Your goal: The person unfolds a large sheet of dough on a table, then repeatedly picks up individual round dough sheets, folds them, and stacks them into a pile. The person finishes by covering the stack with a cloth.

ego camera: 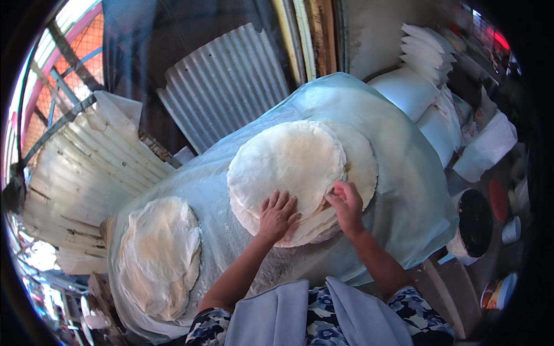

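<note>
A stack of large, thin, pale flatbreads or dough sheets [285, 160] lies before me on a plastic-covered table [389, 142]. My left hand [278, 216] rests palm down on the front of the top sheet, fingers slightly spread. At that sheet's right front edge, the thumb and fingertips of my right hand [347, 205] pinch the rim, which is slightly lifted. Another round sheet [361, 160] sticks out from beneath on the right. More edges show below my hands. A second, uneven stack of sheets [162, 251] lies at the table's left end.
Corrugated metal sheets [225, 82] stand behind the table, with more at the left [86, 173]. White filled sacks [407, 91] are piled at the back right. A bucket with a dark interior [475, 222] stands off the right end, near a white cup [511, 230].
</note>
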